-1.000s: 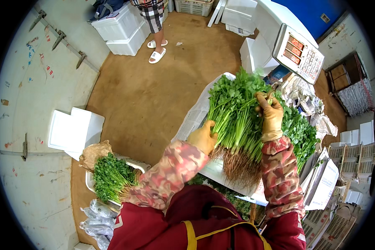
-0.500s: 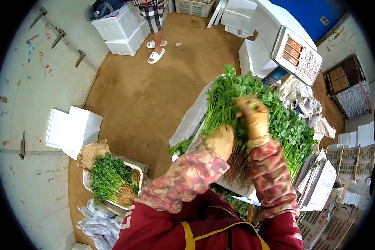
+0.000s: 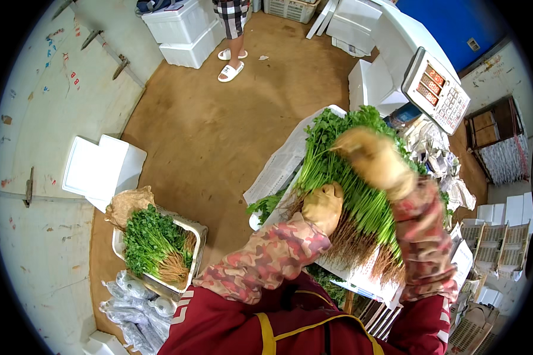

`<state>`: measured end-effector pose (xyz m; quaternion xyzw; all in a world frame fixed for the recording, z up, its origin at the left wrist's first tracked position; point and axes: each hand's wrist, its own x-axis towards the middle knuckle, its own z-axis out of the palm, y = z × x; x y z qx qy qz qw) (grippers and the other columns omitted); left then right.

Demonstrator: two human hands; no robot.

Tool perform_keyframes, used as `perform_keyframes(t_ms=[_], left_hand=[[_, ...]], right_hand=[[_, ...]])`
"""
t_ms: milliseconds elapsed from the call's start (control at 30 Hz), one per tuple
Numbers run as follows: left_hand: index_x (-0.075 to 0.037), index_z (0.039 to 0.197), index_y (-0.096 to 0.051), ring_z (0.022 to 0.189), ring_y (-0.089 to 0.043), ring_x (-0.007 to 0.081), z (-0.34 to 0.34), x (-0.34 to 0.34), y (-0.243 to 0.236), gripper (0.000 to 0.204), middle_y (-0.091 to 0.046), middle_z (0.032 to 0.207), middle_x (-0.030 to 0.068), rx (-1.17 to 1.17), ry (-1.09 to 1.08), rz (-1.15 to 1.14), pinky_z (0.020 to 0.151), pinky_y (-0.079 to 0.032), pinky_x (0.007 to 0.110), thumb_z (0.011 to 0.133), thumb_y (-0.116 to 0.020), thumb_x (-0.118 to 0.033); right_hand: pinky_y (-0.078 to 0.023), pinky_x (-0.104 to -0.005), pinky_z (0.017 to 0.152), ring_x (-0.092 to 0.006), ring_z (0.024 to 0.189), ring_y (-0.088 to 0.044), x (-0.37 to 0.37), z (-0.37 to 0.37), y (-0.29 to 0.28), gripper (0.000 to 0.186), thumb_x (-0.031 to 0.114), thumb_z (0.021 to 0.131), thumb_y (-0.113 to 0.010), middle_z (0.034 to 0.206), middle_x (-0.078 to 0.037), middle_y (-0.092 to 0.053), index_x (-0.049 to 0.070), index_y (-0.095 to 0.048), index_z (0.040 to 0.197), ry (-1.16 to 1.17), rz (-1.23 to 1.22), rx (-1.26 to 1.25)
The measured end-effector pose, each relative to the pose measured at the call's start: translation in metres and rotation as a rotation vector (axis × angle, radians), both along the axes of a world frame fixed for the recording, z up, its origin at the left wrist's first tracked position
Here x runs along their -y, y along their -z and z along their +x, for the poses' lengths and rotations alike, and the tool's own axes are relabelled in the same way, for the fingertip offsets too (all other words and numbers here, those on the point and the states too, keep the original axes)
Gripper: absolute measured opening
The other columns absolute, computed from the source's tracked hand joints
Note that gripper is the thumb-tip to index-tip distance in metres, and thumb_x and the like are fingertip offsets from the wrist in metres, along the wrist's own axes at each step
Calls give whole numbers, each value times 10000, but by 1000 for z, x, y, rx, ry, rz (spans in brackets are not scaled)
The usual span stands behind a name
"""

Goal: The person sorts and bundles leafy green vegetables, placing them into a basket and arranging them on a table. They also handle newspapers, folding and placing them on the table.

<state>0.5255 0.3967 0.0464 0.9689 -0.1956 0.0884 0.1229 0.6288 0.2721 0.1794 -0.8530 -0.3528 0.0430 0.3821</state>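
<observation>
A thick heap of rooted leafy greens (image 3: 361,201), celery-like with long pale-green stems and stringy brown roots, lies on a paper-lined scale platform. My left hand (image 3: 324,208), in a tan glove, is curled closed on stems at the heap's near left side. Above the leaves is my right hand (image 3: 374,161), gloved alike and smeared by motion, so its fingers cannot be read. Camouflage-patterned sleeves cover both forearms. A sheet of newspaper (image 3: 273,171) hangs over the platform's left edge.
The scale's display (image 3: 436,89) rises beyond the heap. At lower left, a white basket (image 3: 199,239) holds more greens beside plastic-wrapped bundles (image 3: 135,310). Foam boxes (image 3: 186,38) stand at the back near a person's legs (image 3: 233,50). Crates (image 3: 496,248) are stacked at right.
My right hand has moved slightly right and is more blurred. The greens beneath it now lie with more stems and roots showing toward me. My left hand stays low on the stems.
</observation>
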Motion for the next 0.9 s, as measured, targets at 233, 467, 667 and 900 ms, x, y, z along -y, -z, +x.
perform_keyframes(t_ms=[233,467,667,900], left_hand=[[-26,969,-646,729,-600,224,-13,-13,-12,278,-615,907,138,39,8,52,533,-463,388,718,-628,-143],[-65,1059,-606,764,-614,318,-17,-76,-36,217,-624,888,137,-224,-20,-376,657,-485,431,881,-584,-187],[-73,915,-629,771,-611,334,20,-92,4,143,-632,823,116,-226,-170,-576,666,-482,429,872,-616,-209],[-73,788,-623,727,-608,331,16,-90,4,123,-629,787,125,-192,-6,-301,646,-487,435,862,-588,-165]], right_hand=[[-526,-398,747,-308,877,-620,-63,15,97,300,112,668,-721,888,-95,-613,126,-704,967,-143,-660,17],[-518,-385,783,-304,889,-633,-47,19,85,272,197,690,-757,912,-105,-651,96,-718,940,-135,-582,-135],[-514,-350,763,-284,843,-635,-42,23,88,253,193,714,-773,908,-111,-649,73,-715,929,-87,-408,-220],[-510,-253,669,-112,733,-615,-17,35,90,175,136,846,-729,912,-40,-694,33,-690,982,167,334,-620]])
